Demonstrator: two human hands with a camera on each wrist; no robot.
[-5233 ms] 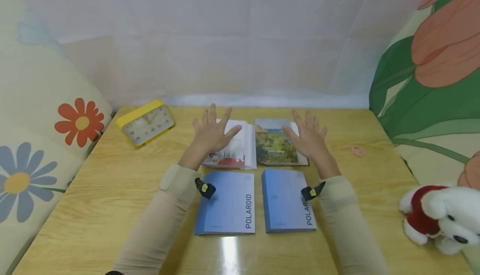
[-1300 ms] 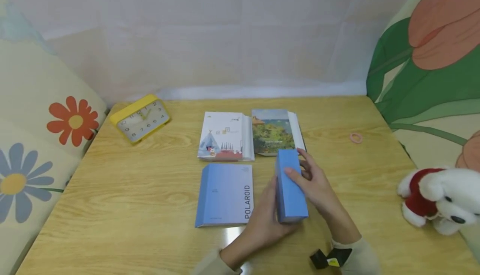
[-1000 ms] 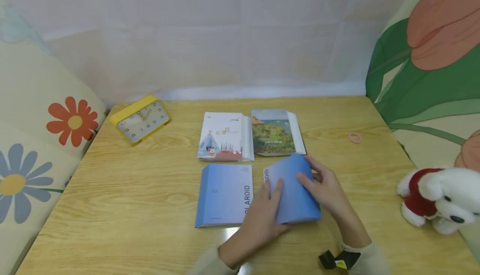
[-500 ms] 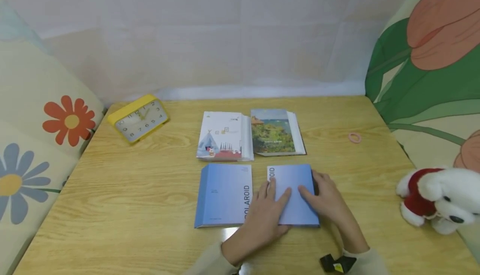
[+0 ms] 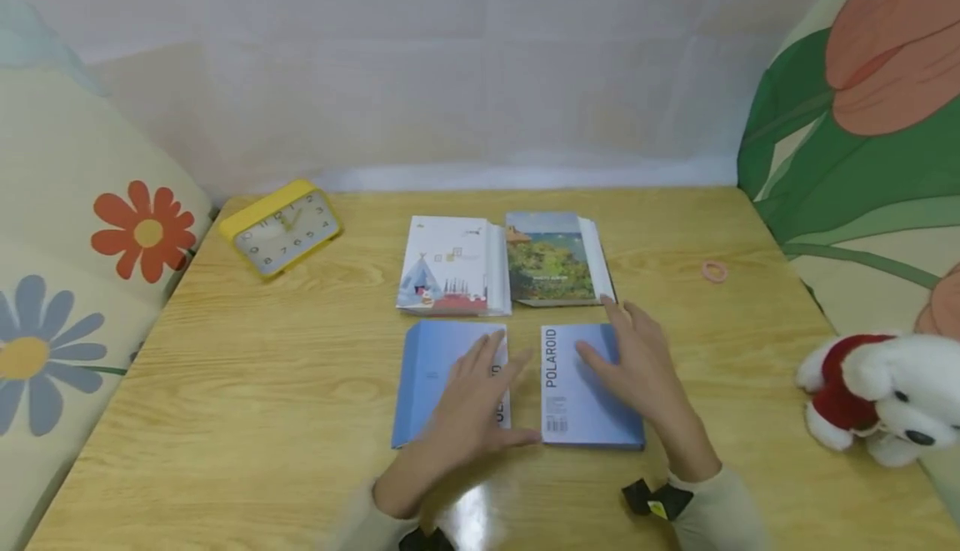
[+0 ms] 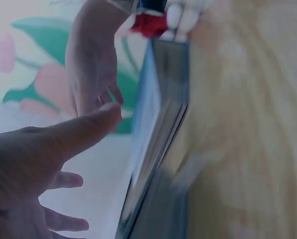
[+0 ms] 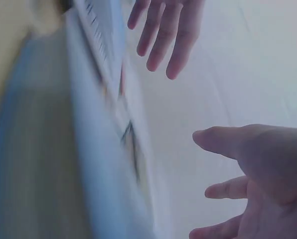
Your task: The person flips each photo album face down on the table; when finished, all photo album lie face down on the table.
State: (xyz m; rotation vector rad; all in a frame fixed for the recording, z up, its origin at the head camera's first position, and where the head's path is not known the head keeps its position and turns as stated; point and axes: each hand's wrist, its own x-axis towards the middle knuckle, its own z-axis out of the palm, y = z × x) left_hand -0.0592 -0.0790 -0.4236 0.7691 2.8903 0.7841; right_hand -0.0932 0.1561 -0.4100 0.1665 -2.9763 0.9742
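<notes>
The person's left hand (image 5: 461, 409) hangs over the left blue book (image 5: 427, 384). Its grip is loose, with the fingers spread and the thumb poking out toward the table's right edge. The right hand (image 5: 637, 368) is over the right blue book (image 5: 581, 413), on the side nearer the table's right edge. Its grip is loose too, and its fingers are spread apart. Both hands hold nothing.

The two blue books lie flat near the middle of the table (image 5: 247, 384), side by side with a little gap between them. The right one shows the big word POLAROID along its left side, with a bar code under it. The left hand hides part of the big word on the left one.

Nearer the table's far edge lie two more books, just beside each other: a white book (image 5: 450, 242) with a blue tent on it, and a picture book (image 5: 547, 259) with green bushes and a house.

A yellow clock (image 5: 285, 230) is by the far left corner. A pink ring (image 5: 715, 279) lies over toward the right edge. Closer to me, by that same edge, is a white toy dog (image 5: 892, 401) in red clothes. A white cloth (image 5: 420, 84) hangs behind the far edge.
</notes>
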